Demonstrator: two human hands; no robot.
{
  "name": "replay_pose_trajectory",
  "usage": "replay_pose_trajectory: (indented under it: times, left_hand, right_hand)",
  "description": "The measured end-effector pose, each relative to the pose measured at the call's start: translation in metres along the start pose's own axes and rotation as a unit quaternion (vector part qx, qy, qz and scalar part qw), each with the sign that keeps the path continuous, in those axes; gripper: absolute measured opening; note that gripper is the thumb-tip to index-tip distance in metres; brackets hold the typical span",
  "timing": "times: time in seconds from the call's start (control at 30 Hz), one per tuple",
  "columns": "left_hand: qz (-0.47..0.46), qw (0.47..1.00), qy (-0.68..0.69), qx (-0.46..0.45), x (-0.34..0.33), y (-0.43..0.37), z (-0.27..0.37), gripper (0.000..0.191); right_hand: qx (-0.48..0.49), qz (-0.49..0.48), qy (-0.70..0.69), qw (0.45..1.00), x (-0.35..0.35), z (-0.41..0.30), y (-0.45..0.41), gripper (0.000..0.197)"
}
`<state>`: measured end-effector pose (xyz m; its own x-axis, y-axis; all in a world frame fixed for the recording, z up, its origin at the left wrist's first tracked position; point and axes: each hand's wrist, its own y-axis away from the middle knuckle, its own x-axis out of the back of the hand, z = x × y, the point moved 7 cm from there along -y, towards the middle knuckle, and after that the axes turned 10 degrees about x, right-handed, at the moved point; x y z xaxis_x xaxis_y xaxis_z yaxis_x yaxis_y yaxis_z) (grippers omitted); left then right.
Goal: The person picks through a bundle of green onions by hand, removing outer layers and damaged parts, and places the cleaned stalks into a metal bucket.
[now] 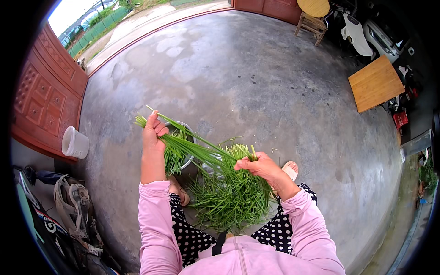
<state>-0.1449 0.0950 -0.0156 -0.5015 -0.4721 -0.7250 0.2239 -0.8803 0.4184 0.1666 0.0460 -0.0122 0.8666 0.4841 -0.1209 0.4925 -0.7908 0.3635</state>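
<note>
Long green leafy stalks, perhaps garlic chives, (196, 147) stretch between my two hands in front of me. My left hand (153, 132) is closed round the bundle, whose pale cut ends stick out beyond the fist. My right hand (264, 168) pinches some stalks between thumb and fingers, with thicker pale ends showing above it. Beneath my right hand, a large heap of the same greens (233, 199) lies on the floor between my feet. Behind my left wrist stands a round metal basin (191, 133) with more greens in it, partly hidden by the forearm.
A white plastic bucket (77, 142) stands by the red door (51, 92) at left. Farther right are a wooden stool (311, 25), a wooden board (376, 83) and a parked scooter (381, 39). A child seat (77, 206) and other items sit at lower left.
</note>
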Motion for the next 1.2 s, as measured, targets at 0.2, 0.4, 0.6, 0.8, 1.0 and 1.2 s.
replay_pose_trajectory:
  times: [0.2, 0.4, 0.6, 0.8, 1.0, 1.2]
  left_hand:
    - [0.039, 0.994, 0.068, -0.077, 0.014, 0.003, 0.026, 0.011]
    - [0.031, 0.99, 0.042, -0.131, 0.017, 0.005, 0.027, 0.006]
    - [0.04, 0.977, 0.055, -0.202, 0.012, 0.026, 0.049, 0.011]
    - [0.051, 0.985, -0.115, -0.115, 0.004, 0.028, 0.036, 0.019]
    - [0.053, 0.95, -0.293, -0.094, 0.009, 0.025, 0.036, 0.023]
    - [0.115, 0.767, -0.622, -0.106, 0.057, -0.053, 0.044, 0.029]
  right_hand:
    - [0.03, 0.03, 0.018, 0.999, 0.012, 0.004, -0.002, 0.017]
    - [0.127, 0.227, -0.05, 0.964, 0.036, 0.005, -0.009, 0.016]
    - [0.109, 0.304, -0.137, 0.936, 0.052, -0.002, -0.004, 0.02]
    - [0.1, 0.263, -0.128, 0.951, 0.04, 0.001, -0.007, 0.042]
    - [0.073, 0.194, -0.107, 0.972, 0.029, 0.014, -0.02, 0.023]
    - [0.047, 0.256, -0.076, 0.962, 0.019, 0.027, -0.012, 0.021]
